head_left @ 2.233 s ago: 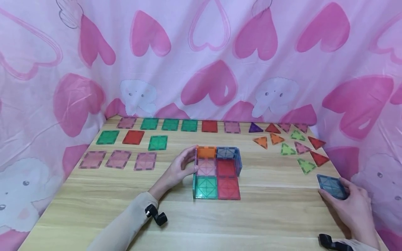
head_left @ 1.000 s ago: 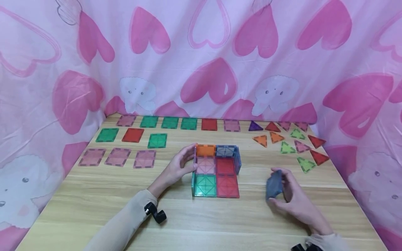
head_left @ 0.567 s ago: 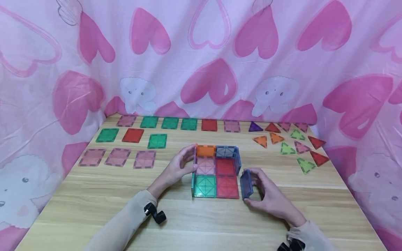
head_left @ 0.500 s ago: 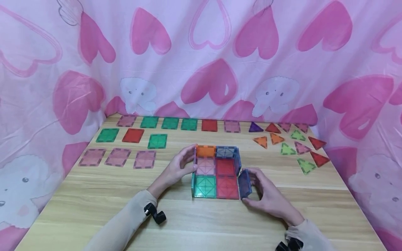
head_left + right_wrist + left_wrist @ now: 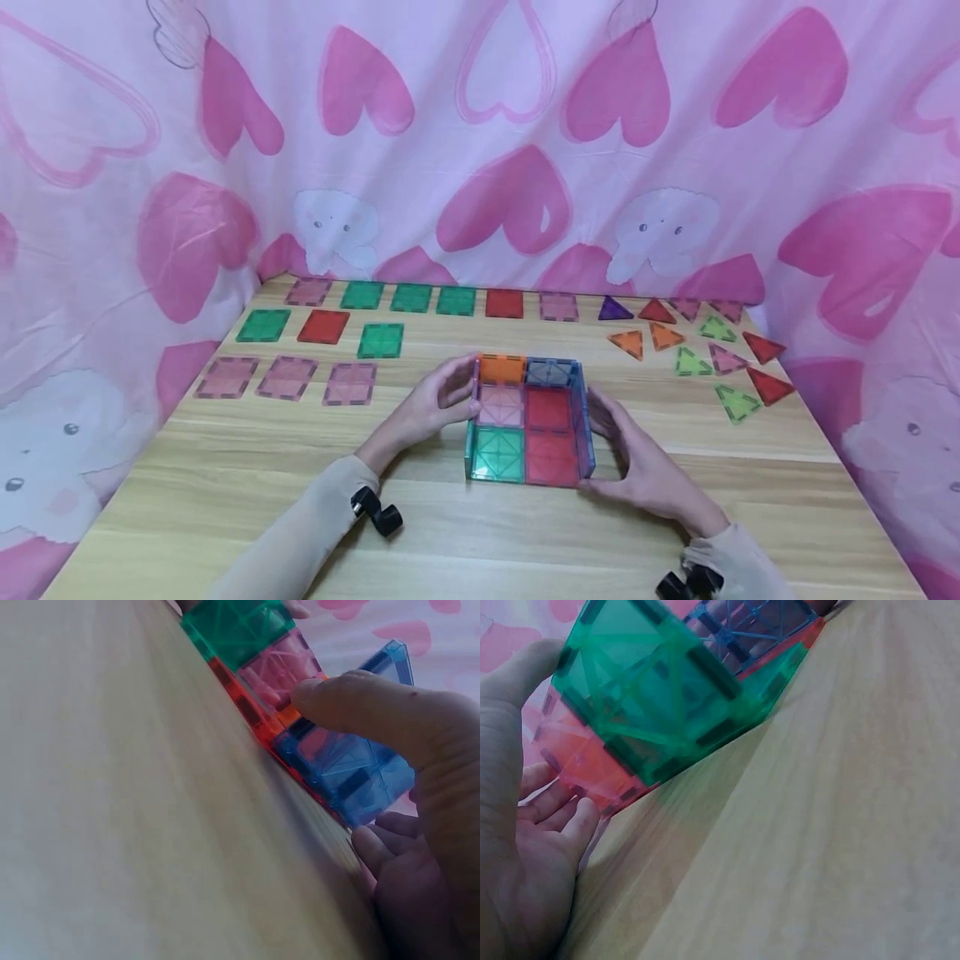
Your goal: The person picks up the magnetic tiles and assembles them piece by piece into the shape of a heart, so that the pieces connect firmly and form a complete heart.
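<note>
A low box of clear magnetic tiles (image 5: 551, 458) stands mid-table, with a floor of green, pink and red squares. Its back wall has an orange tile (image 5: 502, 367) and a blue-grey tile (image 5: 549, 372). My left hand (image 5: 420, 417) holds the left wall, thumb toward me and fingers farther back. In the left wrist view a green wall tile (image 5: 645, 690) stands upright near the thumb. My right hand (image 5: 648, 471) grips a blue square tile (image 5: 345, 769) upright against the floor's right edge, thumb at its near edge. Part of the right fingers is hidden behind the wall.
Loose square tiles in pink, green and red, such as a green tile (image 5: 381, 341), lie flat at the back and left. Several triangle tiles, including a purple triangle (image 5: 615, 308), lie at back right. A pink heart-print curtain (image 5: 502, 200) hangs around the wooden table (image 5: 465, 550).
My right hand has brought the blue square tile from the table's right side leftward and stood it along the box's right front edge. The left hand has stayed on the left wall.
</note>
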A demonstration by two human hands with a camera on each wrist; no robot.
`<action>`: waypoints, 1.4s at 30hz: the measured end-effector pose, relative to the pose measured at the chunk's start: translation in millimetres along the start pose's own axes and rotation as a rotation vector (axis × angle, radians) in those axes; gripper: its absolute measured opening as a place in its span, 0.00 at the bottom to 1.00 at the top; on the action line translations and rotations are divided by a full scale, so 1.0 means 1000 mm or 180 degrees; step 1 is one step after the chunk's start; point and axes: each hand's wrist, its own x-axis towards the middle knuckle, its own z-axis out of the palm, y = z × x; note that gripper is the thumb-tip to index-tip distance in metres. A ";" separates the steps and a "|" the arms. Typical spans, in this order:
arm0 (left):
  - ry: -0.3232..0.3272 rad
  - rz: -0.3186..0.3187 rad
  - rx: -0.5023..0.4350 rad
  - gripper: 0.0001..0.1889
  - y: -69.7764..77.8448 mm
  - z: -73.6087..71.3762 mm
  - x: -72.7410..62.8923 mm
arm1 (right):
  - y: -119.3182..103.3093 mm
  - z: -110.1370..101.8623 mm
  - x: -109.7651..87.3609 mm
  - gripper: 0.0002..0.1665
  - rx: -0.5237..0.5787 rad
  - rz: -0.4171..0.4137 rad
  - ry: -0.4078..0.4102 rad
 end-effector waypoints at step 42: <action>0.0526 0.0445 0.2135 0.42 -0.031 -0.007 0.142 | 0.011 -0.056 -0.018 0.70 0.0291 0.0579 -0.0012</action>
